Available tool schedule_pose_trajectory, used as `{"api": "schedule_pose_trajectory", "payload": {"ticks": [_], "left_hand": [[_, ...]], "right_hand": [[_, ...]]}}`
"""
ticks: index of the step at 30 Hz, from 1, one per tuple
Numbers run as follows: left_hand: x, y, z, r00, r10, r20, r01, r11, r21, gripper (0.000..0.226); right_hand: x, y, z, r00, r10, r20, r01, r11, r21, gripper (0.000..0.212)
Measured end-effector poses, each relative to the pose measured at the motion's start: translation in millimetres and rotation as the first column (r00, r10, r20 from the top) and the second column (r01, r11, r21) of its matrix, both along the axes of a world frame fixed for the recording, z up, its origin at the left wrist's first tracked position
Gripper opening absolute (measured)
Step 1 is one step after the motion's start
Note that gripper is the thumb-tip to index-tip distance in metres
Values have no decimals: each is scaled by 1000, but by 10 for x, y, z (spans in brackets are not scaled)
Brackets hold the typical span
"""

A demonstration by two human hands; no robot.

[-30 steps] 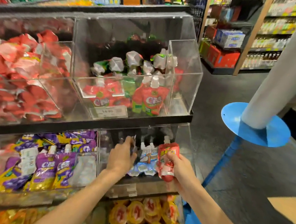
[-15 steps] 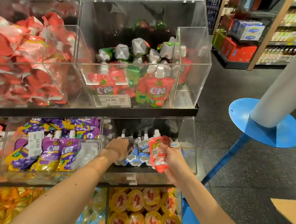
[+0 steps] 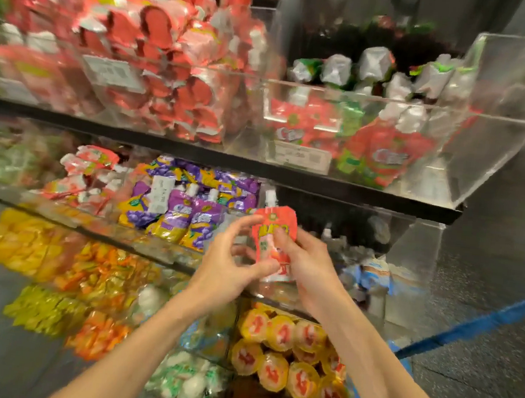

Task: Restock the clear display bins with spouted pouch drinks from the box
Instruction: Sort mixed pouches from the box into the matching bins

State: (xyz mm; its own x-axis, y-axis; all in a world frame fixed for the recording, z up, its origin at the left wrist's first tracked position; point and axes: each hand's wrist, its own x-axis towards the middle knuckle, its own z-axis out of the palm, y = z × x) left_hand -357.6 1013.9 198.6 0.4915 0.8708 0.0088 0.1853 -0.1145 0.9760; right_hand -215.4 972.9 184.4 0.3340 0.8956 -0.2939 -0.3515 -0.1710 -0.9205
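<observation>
Low down, beneath the fingers, sit round yellow-rimmed jelly cups (image 3: 280,333). I count at least eight, and blur swallows the rest.

Up to the hands now: two of them on one red pouch (image 3: 271,243), its single white spout (image 3: 270,198) pointing up. The left hand (image 3: 226,259) has its fingers (image 3: 242,225) spread and curved, with the thumb at the pouch's lower edge and the fingertips by its upper left corner. The right hand (image 3: 309,267) pinches the pouch, thumb pressed on the front and the other fingers curled behind. The pouch is upright in the air, in front of the middle shelf.

Just left of the fingers are the purple pouches (image 3: 175,222): two stand at the front with white spouts, with more heaped behind.

To the right and beyond, a clear bin (image 3: 416,252) holds blue-and-white pouches (image 3: 373,270), too smeared to count.

Above the fingers are two big bins. The upper left bin (image 3: 59,60) is piled with red packs (image 3: 159,60). The upper right bin (image 3: 505,94) holds red spouted pouches (image 3: 384,152) behind one price label (image 3: 302,156).
</observation>
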Motion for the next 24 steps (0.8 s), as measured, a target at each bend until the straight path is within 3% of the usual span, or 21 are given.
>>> {"api": "schedule_pose_trajectory", "payload": {"ticks": [6,12,16,20,24], "left_hand": [[-991,498,391,994,36,103,-59,971,230,64],[-2082,1293,1103,987,40,158,-96,924,369,67],[-2686,1709,1528,972,87,220,-187,852,489,64],[-2950,1970,1671,942,98,321,-239,867,438,47],[-2985,2261,1651,928,107,358,-232,915,329,29]], "right_hand": [[-963,504,511,991,76,107,-103,956,275,28],[-2102,1291,1196,951,-62,302,-83,893,442,12],[-2609,1639,1651,929,-59,364,-125,878,463,29],[-2817,1814,1798,851,7,525,-251,883,396,52],[-2826,1979,1846,784,-17,620,-273,888,370,59]]}}
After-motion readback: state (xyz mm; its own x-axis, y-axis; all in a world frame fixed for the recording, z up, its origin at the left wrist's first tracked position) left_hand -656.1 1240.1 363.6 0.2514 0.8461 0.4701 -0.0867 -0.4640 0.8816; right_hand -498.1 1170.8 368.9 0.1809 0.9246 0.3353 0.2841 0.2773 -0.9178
